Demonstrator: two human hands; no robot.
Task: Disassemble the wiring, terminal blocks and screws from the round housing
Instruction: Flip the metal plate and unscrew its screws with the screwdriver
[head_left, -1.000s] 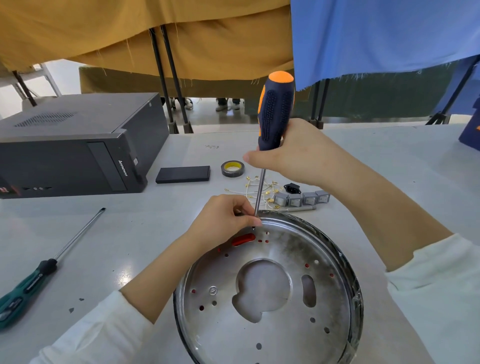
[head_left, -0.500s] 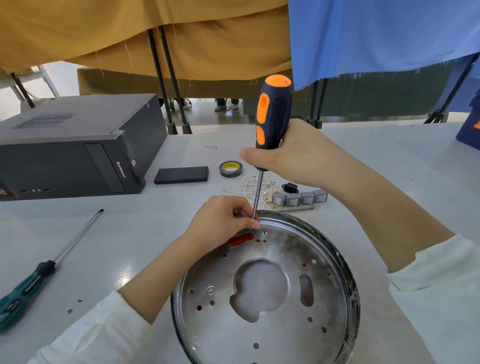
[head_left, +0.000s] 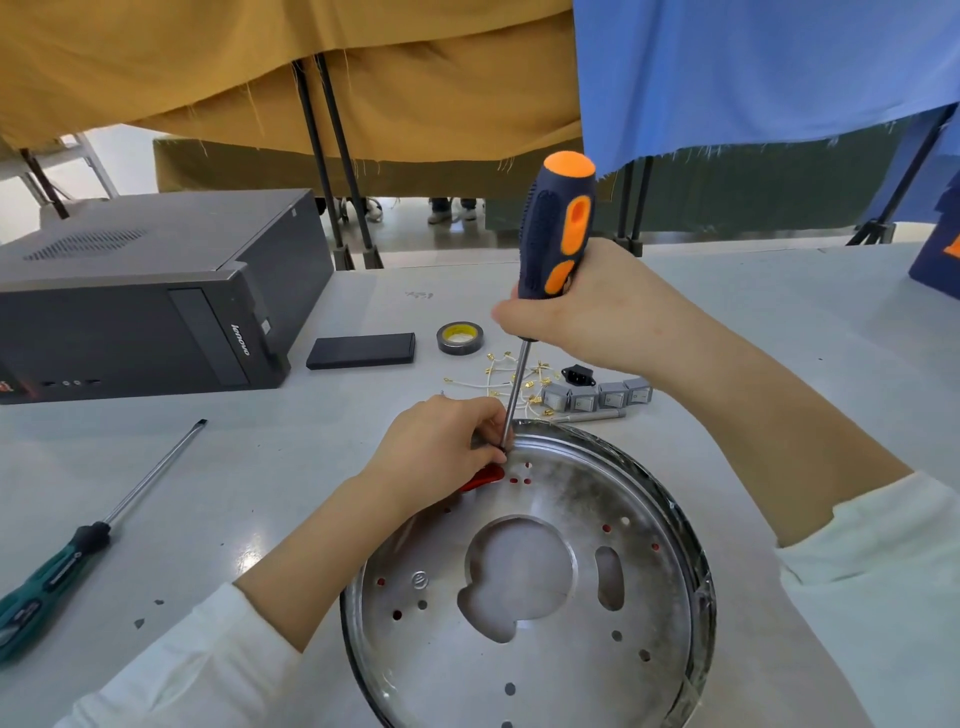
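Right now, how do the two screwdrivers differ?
The orange-and-navy screwdriver stands nearly upright, gripped by the right hand, tip at the round housing rim beside the left hand. The green screwdriver lies flat on the table, untouched. The first has a fat handle; the second's is slimmer. Both have long bare metal shafts.

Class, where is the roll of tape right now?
In the head view, the tape lies flat on the table, between the black box and the loose wires.
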